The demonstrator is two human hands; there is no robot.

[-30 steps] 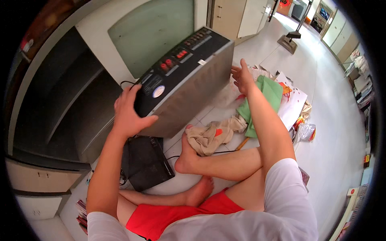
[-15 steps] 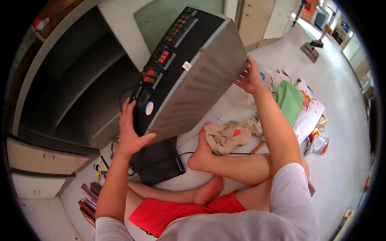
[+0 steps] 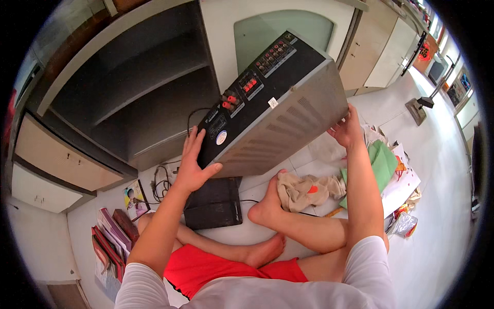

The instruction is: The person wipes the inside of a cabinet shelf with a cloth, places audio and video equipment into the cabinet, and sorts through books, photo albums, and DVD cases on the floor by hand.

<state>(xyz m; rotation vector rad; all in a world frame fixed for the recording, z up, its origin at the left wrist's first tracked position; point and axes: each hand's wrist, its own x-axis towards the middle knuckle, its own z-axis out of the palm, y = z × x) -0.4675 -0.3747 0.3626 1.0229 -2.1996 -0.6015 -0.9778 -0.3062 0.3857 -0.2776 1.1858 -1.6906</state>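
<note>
Tilted in front of me is an audio amplifier (image 3: 280, 123), a black and grey metal box with vent slots, rows of sockets and red terminals on its black panel. My left hand (image 3: 195, 162) grips its lower left corner, thumb on the grey side and fingers at the black panel. At the upper right end my right hand (image 3: 349, 129) holds the edge, its fingertips partly hidden by the box. Below the amplifier, a flat black device (image 3: 213, 206) lies on the floor by my legs. A beige cloth (image 3: 309, 190) is beside my right foot.
An open dark cabinet shelf (image 3: 149, 98) stands at the far left. Cables (image 3: 163, 183) and books (image 3: 114, 234) lie on the left of the floor (image 3: 432, 170). A green cloth (image 3: 381, 167) and wrappers lie at the right, with a long-handled dustpan (image 3: 417, 110) further back.
The view has shifted, so the cabinet shows more fully. The amplifier, still in both hands, sits further right and lower in the picture and leans less steeply.
</note>
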